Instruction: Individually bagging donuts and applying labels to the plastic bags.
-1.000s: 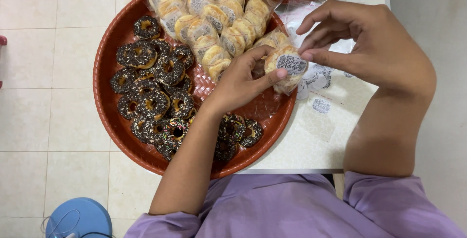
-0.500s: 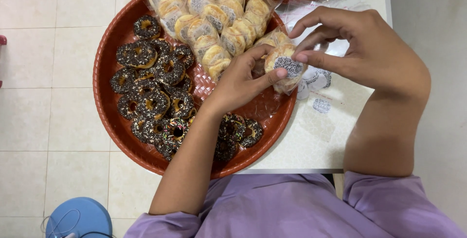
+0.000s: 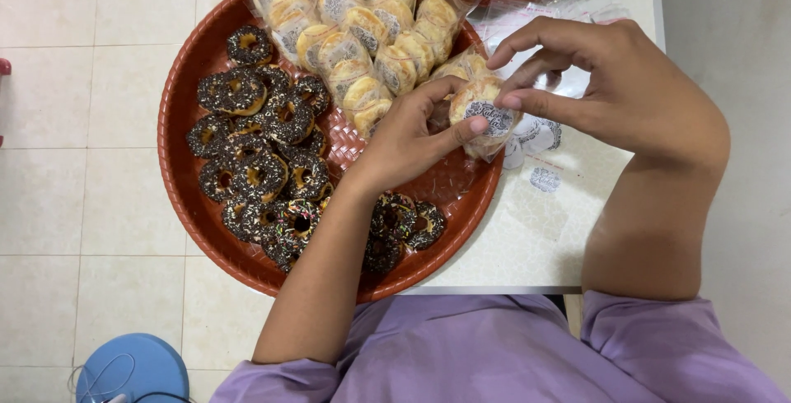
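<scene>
Clear-wrapped bun (image 3: 484,114) pinched by left hand (image 3: 408,141) and right hand (image 3: 614,94); many wrapped buns (image 3: 362,24) done, doughnuts (image 3: 264,156) bare on tray (image 3: 185,106)

Held packet: clear wrapper (image 3: 486,119) round a pale bun, round dark-and-white label, over the tray's right rim.
Packed buns: clear packets (image 3: 362,36) crowding the tray's far side.
Empty wrappers: clear bags (image 3: 540,176) with round labels, flat on the counter.

short-sleeved lilac shirt (image 3: 503,353), bare forearms
</scene>
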